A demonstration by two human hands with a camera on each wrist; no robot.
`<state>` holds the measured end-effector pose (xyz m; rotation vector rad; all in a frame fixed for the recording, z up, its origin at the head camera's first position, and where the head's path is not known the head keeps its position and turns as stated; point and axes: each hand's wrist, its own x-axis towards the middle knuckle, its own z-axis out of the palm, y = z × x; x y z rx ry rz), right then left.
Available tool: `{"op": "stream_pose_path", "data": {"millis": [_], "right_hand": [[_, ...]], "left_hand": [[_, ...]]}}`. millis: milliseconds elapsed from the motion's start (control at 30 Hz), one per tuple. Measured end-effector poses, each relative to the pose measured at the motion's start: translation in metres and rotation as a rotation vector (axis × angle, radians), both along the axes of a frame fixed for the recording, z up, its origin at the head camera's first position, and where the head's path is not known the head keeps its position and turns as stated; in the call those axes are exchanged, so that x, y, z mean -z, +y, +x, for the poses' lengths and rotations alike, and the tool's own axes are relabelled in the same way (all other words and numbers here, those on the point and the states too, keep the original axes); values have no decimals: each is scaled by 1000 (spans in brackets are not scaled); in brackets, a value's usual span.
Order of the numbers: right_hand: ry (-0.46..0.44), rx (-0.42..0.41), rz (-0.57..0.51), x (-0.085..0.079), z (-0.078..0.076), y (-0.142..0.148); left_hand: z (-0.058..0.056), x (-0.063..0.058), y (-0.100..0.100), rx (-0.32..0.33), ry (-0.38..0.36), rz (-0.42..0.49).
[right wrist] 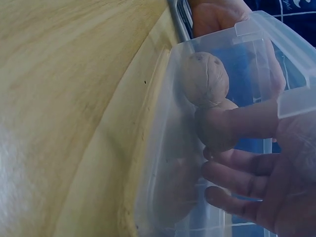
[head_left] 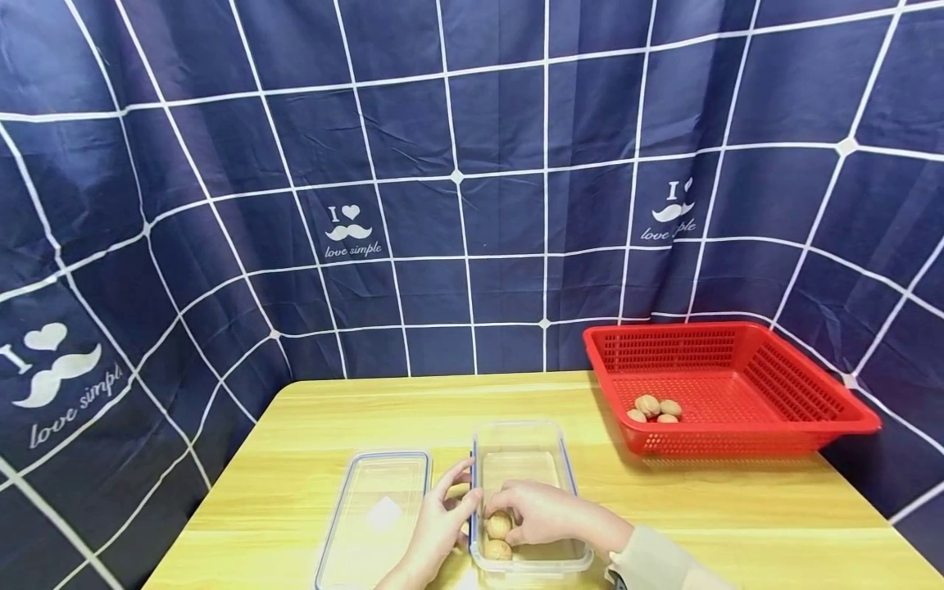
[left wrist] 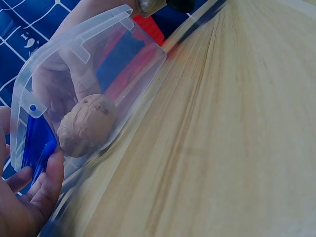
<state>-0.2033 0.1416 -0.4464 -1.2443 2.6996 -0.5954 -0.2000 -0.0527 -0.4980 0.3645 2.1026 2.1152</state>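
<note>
A clear plastic food container (head_left: pixel 516 424) stands on the table with two walnuts at its near left corner. My right hand (head_left: pixel 546 512) reaches inside and grips one walnut (head_left: pixel 499 524) between thumb and fingers. Touching it, the other walnut (right wrist: pixel 206 79) lies against the near end wall. At the container's left side, my left hand (head_left: pixel 435 528) steadies the box; its thumb and fingers pinch the blue side latch (left wrist: pixel 39 143). Through the clear wall in the left wrist view, one walnut (left wrist: pixel 86 126) hides most of what is behind it.
Left of the container lies its clear lid (head_left: pixel 376 483) with a blue seal, flat on the wooden table (head_left: pixel 295 459). A red plastic basket (head_left: pixel 737 428) at the back right holds several walnuts (head_left: pixel 649 406). Behind the table hangs a blue checked curtain (head_left: pixel 501 213).
</note>
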Motion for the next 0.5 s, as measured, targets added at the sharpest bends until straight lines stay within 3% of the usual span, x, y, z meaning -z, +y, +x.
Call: {"op": "stream_pose_path", "data": {"millis": [233, 500], "right_hand": [[6, 22, 7, -2, 0, 3], [1, 73, -71, -9, 0, 9]], "left_hand": [[0, 1, 0, -4, -2, -5], [0, 2, 1, -13, -1, -14]]}}
